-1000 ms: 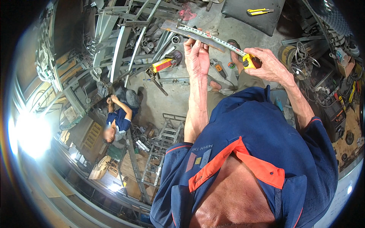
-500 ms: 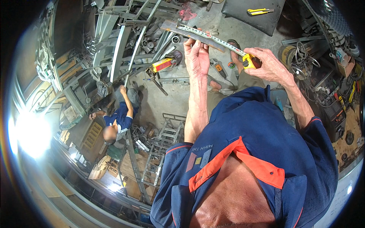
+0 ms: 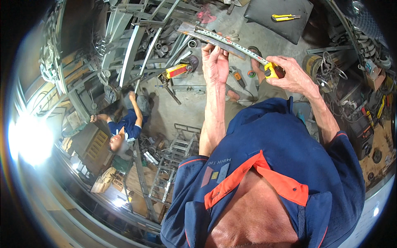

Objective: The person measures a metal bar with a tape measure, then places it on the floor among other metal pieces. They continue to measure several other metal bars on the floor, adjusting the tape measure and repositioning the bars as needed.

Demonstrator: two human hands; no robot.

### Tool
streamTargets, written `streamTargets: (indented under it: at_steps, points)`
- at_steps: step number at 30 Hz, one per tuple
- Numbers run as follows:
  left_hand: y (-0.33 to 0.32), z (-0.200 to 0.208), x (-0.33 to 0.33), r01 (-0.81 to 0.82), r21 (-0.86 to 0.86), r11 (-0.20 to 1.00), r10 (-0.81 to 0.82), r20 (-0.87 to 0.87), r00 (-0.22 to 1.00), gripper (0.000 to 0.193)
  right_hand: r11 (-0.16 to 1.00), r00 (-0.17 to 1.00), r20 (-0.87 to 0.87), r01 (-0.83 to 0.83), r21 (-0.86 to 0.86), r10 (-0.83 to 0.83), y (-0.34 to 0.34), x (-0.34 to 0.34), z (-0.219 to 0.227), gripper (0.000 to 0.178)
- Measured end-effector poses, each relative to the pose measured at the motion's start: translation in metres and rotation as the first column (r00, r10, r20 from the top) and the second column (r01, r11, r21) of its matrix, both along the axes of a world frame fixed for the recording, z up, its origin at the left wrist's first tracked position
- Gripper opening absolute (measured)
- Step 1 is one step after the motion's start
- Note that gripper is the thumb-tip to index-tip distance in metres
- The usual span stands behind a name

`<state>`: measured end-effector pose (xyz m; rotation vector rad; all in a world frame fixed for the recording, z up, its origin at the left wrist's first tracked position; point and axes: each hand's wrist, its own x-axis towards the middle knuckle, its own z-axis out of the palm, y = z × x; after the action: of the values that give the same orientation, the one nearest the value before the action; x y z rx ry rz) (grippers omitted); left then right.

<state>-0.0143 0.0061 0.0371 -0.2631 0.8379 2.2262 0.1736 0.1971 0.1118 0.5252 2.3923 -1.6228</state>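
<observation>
Metalworking shop, crowded.
Left and far left: long grey metal bars [image 3: 131, 56] leaning and stacked, short round metal pieces [image 3: 165, 48] heaped among them. Grey concrete floor [image 3: 165, 118] mid-scene. Nearer left, a ladder-like metal frame [image 3: 180, 148]. Right: yellow-handled hand tools [image 3: 381, 107] near a brown wooden surface [image 3: 384, 142]. Far: yellow utility knife [image 3: 285, 17] on a black pad [image 3: 281, 31].

tape measure [image 3: 271, 70]: small black digits with red marks run along its pale blade [image 3: 247, 52] | navy shirt [image 3: 271, 134]: one short line of grey capital lettering [image 3: 223, 160] sits beside a red-yellow-blue emblem [image 3: 215, 175]
</observation>
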Motion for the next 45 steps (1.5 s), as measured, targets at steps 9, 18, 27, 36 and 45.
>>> streamTargets:
  at_steps: [9, 18, 27, 36, 45]
  points:
    - [-0.003, 0.001, 0.004, 0.064, 0.085, 0.994, -0.065, 0.012, 0.998, 0.028, 0.989, 0.994, 0.100, 0.054, -0.138, -0.040, -0.003, -0.018, 0.014, 0.057]
    - [-0.004, 0.003, 0.004, 0.092, 0.102, 0.991, -0.091, -0.011, 0.996, 0.030, 0.976, 0.996, 0.057, 0.079, -0.204, -0.069, -0.009, -0.027, 0.006, 0.055]
    - [-0.005, 0.007, 0.003, 0.070, 0.096, 0.993, -0.070, -0.002, 0.998, 0.029, 0.971, 0.997, 0.067, 0.058, -0.230, -0.044, -0.009, -0.028, 0.009, 0.054]
    - [-0.009, 0.001, 0.007, 0.038, 0.095, 0.995, -0.038, 0.006, 0.999, 0.029, 0.974, 0.991, 0.134, 0.042, -0.221, -0.013, -0.008, -0.029, 0.005, 0.055]
    - [-0.017, 0.000, 0.008, 0.012, 0.108, 0.994, -0.010, -0.015, 1.000, 0.025, 0.967, 0.985, 0.171, 0.010, -0.253, 0.034, -0.015, -0.033, 0.003, 0.062]
